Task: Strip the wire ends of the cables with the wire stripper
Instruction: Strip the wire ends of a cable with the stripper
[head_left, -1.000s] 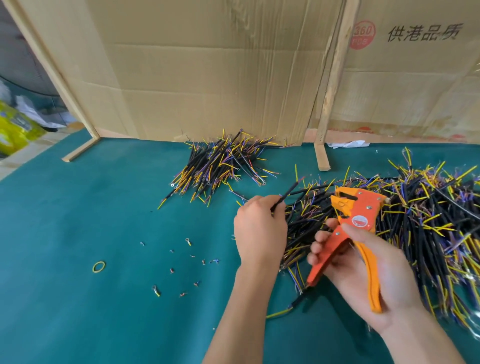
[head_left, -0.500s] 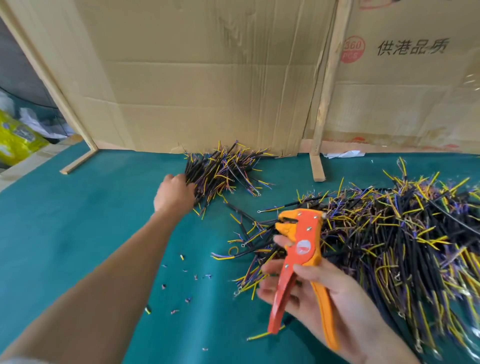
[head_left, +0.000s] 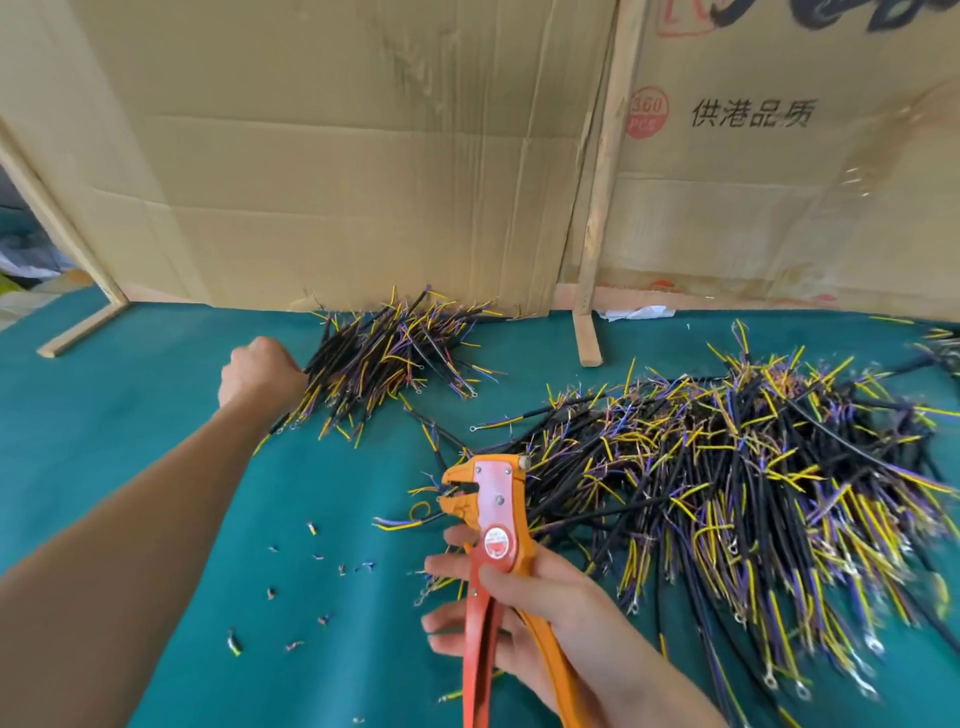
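Head view of a green counter (head_left: 130, 415) backed by upright cardboard sheets (head_left: 337, 156). The right hand (head_left: 545, 613) grips the orange wire stripper (head_left: 493, 525) by its two handles, fingers curled round the red handle and thumb laid across the body just below the round label; the tool stands roughly upright, its toothed head pointing left with the jaws slightly parted and nothing between them. The left hand (head_left: 260, 371) is stretched forward, seen from the back with the fingers curled, its knuckles touching the left edge of the small pile of cables (head_left: 389, 358) that lies against the cardboard; whether the fingers hold a cable cannot be told. A much larger heap of cables (head_left: 753, 493), black-sheathed with yellow, blue and purple wire ends and some ring terminals, covers the counter to the right of the stripper, its near edge just behind the tool's head. Short bits of cut insulation (head_left: 317, 561) lie scattered on the counter left of the right hand. A wooden post (head_left: 597, 208) stands between the cardboard sheets.
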